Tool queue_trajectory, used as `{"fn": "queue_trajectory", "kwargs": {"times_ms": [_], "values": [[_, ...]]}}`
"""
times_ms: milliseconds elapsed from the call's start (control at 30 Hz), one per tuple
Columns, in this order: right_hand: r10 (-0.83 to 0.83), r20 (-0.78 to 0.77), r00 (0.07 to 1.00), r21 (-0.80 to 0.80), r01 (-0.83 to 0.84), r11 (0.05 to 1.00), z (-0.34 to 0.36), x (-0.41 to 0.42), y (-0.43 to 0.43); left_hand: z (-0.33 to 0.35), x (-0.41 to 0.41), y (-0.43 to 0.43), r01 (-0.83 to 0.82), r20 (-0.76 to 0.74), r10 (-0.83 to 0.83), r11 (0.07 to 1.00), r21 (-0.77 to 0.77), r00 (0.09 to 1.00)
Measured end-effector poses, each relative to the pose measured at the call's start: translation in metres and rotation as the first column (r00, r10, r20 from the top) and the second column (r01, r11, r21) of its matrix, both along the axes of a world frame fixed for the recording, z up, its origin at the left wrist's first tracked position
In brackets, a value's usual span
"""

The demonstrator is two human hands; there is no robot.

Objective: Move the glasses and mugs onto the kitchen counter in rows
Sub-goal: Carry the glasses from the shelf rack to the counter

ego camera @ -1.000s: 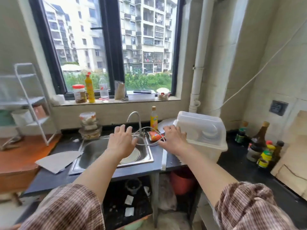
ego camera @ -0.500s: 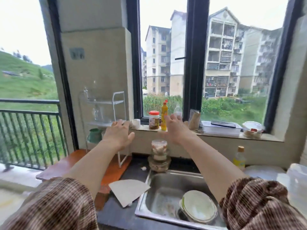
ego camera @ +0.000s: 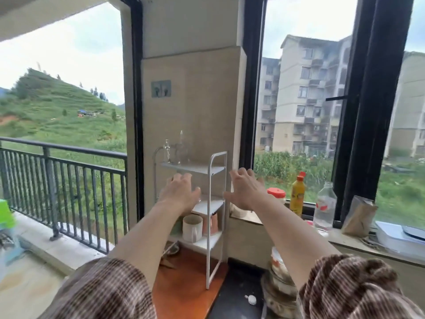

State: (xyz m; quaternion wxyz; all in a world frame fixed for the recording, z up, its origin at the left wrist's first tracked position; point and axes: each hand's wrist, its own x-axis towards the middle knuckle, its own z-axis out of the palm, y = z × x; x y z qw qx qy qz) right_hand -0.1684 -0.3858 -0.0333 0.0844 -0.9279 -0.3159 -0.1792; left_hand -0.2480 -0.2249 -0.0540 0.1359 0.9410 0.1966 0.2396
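**At the rack (ego camera: 195,168): both grips wide, nothing held**

Far left, a railing (ego camera: 69,176) is seen beyond the doorway. Next to the right, the left hand (ego camera: 178,192) is held up before the rack's middle shelf. Its grip is wide, fingers spread and lightly bent, with nothing held; whether the shelf is touched cannot be told. The rack is set on a brown desk (ego camera: 184,284) against the wall. Clear glasses (ego camera: 179,153) are stood on its top shelf, above the left hand and apart from it. On its bottom shelf, below the hand, a white mug (ego camera: 192,227) and a pink mug (ego camera: 212,223) are stood upright, side by side. Just right of the rack's front post, the right hand (ego camera: 247,192) is held up at the same height, its grip likewise wide and empty. Below it, a black desk (ego camera: 236,295) lies beside the brown one, and stacked tubs (ego camera: 279,279) are stood on it. Further right, on the sill (ego camera: 345,240), a red-lidded jar (ego camera: 277,194), a yellow bottle (ego camera: 297,194), a clear bottle (ego camera: 325,206) and a paper bag (ego camera: 358,215) are lined up.
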Motion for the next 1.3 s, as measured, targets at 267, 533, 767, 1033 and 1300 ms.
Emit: {"fn": "queue_trajectory", "kwargs": {"times_ms": [267,533,767,1033,1300], "values": [[0.008,0.096,0.995,0.003,-0.008,1.0,0.024,0.084,0.139,0.018,0.093,0.132,0.002,0.092,0.001,1.0,-0.026,0.996],[-0.019,0.007,1.0,0.181,0.018,0.983,0.052,0.178,0.267,0.056,0.181,0.245,0.121,0.233,-0.069,0.969,-0.217,0.97],[-0.019,-0.221,0.975,0.569,0.144,0.81,0.076,0.252,0.333,0.048,0.227,0.286,0.196,0.332,-0.107,0.949,-0.249,0.937],[-0.006,-0.361,0.932,0.7,0.275,0.659,0.084,0.305,0.372,0.048,0.249,0.317,0.353,0.405,-0.13,0.762,-0.544,0.905],[0.054,-0.393,0.918,0.767,0.294,0.571,0.082,0.309,0.372,0.048,0.251,0.323,0.466,0.419,-0.223,0.577,-0.671,0.88]]}}
